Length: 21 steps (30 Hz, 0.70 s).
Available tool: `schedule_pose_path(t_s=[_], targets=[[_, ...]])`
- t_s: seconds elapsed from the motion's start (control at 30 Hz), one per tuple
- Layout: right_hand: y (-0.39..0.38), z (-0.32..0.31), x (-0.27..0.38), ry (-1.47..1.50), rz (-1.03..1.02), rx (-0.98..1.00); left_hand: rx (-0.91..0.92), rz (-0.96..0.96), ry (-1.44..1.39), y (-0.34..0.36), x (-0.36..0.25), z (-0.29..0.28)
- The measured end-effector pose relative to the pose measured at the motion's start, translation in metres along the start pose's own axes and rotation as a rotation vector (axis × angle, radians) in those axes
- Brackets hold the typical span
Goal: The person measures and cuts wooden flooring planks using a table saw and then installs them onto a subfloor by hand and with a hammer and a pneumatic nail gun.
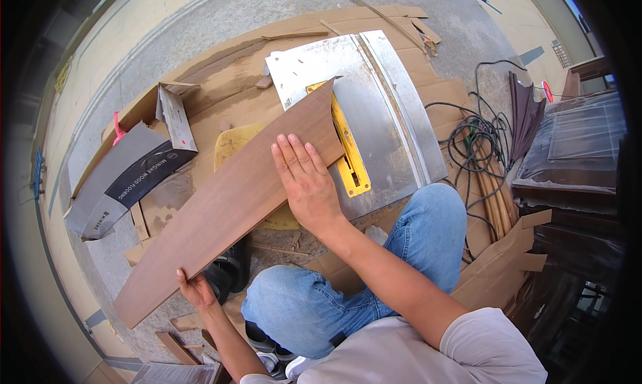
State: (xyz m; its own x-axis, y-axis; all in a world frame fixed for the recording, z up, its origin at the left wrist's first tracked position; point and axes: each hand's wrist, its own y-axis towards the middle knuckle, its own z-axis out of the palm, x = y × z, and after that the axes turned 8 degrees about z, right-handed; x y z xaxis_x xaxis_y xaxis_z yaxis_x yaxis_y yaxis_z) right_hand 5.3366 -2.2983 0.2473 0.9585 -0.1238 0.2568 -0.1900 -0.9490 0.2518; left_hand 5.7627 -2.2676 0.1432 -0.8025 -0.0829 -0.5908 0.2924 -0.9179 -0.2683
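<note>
One plank [231, 197] slants across the middle of the view, its far end resting over one silver worktop [394, 133] and its near end reaching out to the lower left, past the worktop's edge. Two grips are on it. The right grip [304, 183] lies flat on the plank's upper face, towards the far end, its four fingers stretched out side by side and clamped on nothing; the plank is directly beneath the palm. The left grip [196, 290] is closed on the plank's lower edge, near the other end, thumb showing at the rim; its fingers are mostly hidden underneath. The plank thus passes under the right grip and is held at its edge by the left.

Set in the worktop is one yellow insert [353, 163], slotted and partly covered by the plank. One yellow piece [235, 143] shows from beneath the plank, to the left of the worktop.

Two knees in blue jeans [287, 310] are bent near the worktop's lower side. Flattened cardboard [207, 93] covers the floor [461, 30] around. One grey and black carton [137, 170] stands to the left. To the right lie one tangled dark cable [478, 133] and several wood strips [498, 207], too overlapped to count. One blue tool [487, 1] lies well apart, at the upper right.
</note>
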Motion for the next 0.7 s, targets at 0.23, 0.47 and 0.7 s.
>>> schedule_pose_path(t_s=[0.23, 0.47, 0.7], targets=[[-0.002, -0.003, 0.002, 0.045, 0.016, 0.026, 0.006, 0.019, 0.02, -0.004, -0.002, -0.003], [-0.004, -0.002, 0.001, -0.003, -0.007, 0.016, -0.001, 0.023, 0.03, -0.007, 0.0, -0.003], [-0.009, -0.004, 0.002, -0.008, -0.009, 0.027, -0.022, 0.031, 0.047, -0.014, -0.001, 0.0]])
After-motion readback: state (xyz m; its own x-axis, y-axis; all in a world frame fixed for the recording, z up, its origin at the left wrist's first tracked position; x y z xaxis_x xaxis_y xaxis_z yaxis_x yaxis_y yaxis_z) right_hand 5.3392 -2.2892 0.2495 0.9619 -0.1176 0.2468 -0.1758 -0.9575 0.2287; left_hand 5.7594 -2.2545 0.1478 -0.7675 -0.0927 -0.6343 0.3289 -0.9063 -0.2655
